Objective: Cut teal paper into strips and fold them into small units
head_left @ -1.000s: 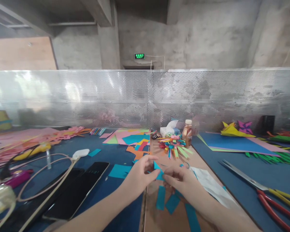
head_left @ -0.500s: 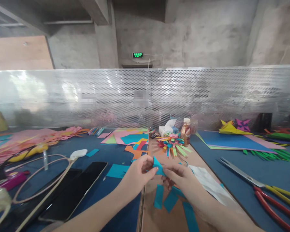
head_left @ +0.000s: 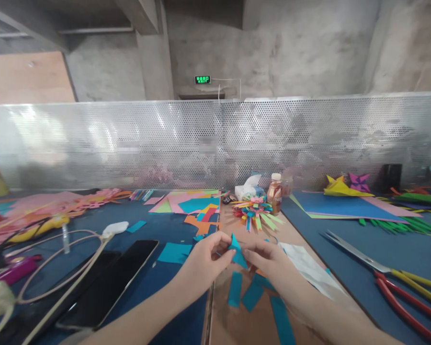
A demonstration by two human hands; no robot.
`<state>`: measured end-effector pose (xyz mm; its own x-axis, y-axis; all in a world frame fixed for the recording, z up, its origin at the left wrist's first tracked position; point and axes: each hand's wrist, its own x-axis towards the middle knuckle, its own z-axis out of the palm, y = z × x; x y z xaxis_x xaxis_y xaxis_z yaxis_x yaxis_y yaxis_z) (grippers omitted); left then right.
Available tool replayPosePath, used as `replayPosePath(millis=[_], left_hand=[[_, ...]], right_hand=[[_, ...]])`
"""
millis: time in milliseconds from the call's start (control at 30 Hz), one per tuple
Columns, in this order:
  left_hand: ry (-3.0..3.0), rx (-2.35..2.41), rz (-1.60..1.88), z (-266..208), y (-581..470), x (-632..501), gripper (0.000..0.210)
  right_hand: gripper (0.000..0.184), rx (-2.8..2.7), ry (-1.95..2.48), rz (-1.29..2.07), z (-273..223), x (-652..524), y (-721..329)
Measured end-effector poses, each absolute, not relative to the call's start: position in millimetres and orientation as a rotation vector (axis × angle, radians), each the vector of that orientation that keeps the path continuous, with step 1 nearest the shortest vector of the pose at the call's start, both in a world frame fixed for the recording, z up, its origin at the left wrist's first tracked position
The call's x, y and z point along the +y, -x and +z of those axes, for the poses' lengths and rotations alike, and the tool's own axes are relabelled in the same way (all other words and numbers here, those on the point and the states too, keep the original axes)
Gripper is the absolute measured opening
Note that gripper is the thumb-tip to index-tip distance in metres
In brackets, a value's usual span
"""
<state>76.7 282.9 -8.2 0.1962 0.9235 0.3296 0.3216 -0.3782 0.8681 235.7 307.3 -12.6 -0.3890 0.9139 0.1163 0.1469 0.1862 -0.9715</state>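
A small folded piece of blue paper (head_left: 238,253) is held up between my two hands over the brown table strip. My left hand (head_left: 215,249) pinches its left side between thumb and fingers, the point of the paper sticking up. Closed at its right side is my right hand (head_left: 264,253), fingertips against the paper's edge. Below lie several cut blue paper strips (head_left: 234,289), partly behind my right wrist. A larger blue paper piece (head_left: 174,253) rests just left of my left hand. Beyond the hands sits a cluster of multicoloured paper strips (head_left: 255,213).
Large scissors (head_left: 384,268) lie at the right, near a white tissue (head_left: 305,263). Left are a black phone (head_left: 111,282), a cable with a white charger (head_left: 115,228) and coloured paper sheets (head_left: 190,203). A bottle (head_left: 275,194) stands behind, before a perforated metal screen (head_left: 147,143).
The blue paper has turned slightly between my fingers, so that its lower corner now hangs toward the right hand. Both hands stay close together, and the view has shifted a little.
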Motion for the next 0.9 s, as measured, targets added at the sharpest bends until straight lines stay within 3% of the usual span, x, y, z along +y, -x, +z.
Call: replayPosePath(millis=[900], left_hand=[[-1.67, 1.005, 1.154, -11, -79, 281, 0.025]], right_hand=[[0.024, -1.41, 0.931, 1.421, -23, 311, -230]])
